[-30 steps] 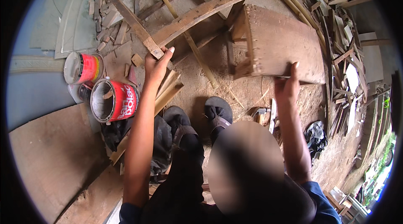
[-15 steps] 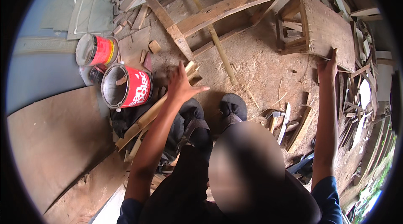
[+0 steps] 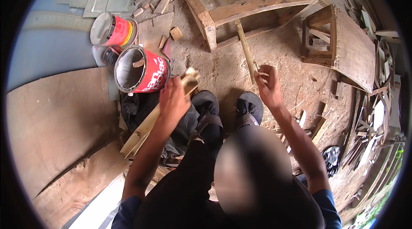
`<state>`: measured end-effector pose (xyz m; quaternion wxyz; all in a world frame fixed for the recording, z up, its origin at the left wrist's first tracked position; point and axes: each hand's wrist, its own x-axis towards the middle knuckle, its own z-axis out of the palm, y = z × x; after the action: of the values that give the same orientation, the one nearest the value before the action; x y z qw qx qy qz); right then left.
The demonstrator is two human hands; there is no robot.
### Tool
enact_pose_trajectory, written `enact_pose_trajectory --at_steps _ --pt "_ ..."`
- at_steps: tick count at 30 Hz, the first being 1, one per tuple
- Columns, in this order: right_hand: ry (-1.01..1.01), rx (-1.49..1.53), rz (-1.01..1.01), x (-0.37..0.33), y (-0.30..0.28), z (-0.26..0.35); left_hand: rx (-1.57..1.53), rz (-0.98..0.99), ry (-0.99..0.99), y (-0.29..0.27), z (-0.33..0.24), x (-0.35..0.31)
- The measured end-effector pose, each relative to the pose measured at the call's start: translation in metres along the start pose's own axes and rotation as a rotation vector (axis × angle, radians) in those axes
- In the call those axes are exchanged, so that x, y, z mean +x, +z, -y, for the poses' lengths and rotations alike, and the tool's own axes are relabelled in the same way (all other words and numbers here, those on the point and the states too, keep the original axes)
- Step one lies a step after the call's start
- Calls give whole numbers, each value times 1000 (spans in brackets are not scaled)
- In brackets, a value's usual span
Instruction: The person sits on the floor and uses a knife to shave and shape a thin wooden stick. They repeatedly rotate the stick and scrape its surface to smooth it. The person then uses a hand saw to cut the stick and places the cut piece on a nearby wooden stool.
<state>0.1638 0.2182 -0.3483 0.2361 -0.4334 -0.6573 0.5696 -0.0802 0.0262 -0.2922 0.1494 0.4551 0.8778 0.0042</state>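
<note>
My left hand [image 3: 174, 102] is closed over a pale wooden strip [image 3: 141, 137], near its far end. Other thin strips lie under and beside that one, slanting down to the lower left; the hand hides part of them. My right hand [image 3: 269, 88] hovers ahead of my right shoe with its fingers loosely bent and apart, and I see nothing in it. Just left of its fingertips is the near end of a long thin wooden pole [image 3: 246, 51], which passes beneath a wooden frame [image 3: 262, 7].
Two red paint cans [image 3: 150, 72] [image 3: 122, 31] stand on the left by a plywood sheet [image 3: 60, 122]. A boxy wooden piece [image 3: 354, 49] rests at the right, beside heaped scrap wood [image 3: 371, 117]. My shoes [image 3: 249, 106] are on the dusty floor.
My right hand has left the boxy wooden piece and moved left toward the pole's end. My left hand has gone from spread fingers to closing on the strip. The view has shifted.
</note>
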Motion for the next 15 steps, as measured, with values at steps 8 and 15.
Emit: enact_pose_trajectory --at_steps 8,15 --pt "9 -810 398 83 -5 24 86 -41 103 -3 37 -30" --pt "180 -579 325 83 36 16 -707 -226 270 -111 -29 65"
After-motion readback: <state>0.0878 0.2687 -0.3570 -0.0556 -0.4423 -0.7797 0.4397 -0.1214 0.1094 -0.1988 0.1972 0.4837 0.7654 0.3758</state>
